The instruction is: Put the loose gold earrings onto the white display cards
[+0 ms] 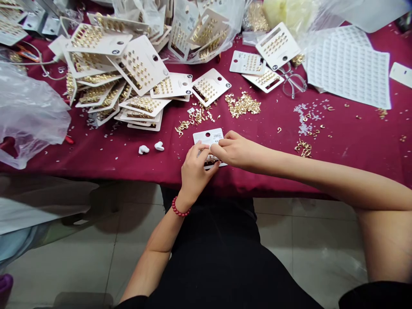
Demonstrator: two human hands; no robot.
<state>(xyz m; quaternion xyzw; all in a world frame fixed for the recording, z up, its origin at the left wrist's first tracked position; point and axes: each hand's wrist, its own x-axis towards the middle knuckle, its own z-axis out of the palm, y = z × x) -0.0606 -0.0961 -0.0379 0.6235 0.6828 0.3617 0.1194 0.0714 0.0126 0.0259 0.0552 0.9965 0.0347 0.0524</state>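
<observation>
A white earring card lies near the table's front edge, with a label and a dark hole at its top. My left hand, a red bead bracelet at its wrist, grips the card's lower left part between thumb and fingers. My right hand is closed over the card's right side, its fingertips meeting the left fingers; anything tiny between them is hidden. Just beyond the card are a pile of small gold pieces and some gold hooks.
Stacked earring cards fill the back left. Two white earbuds lie left of my hands. Glasses, sticker sheets and scattered gold rings are to the right. A plastic bag covers the left edge.
</observation>
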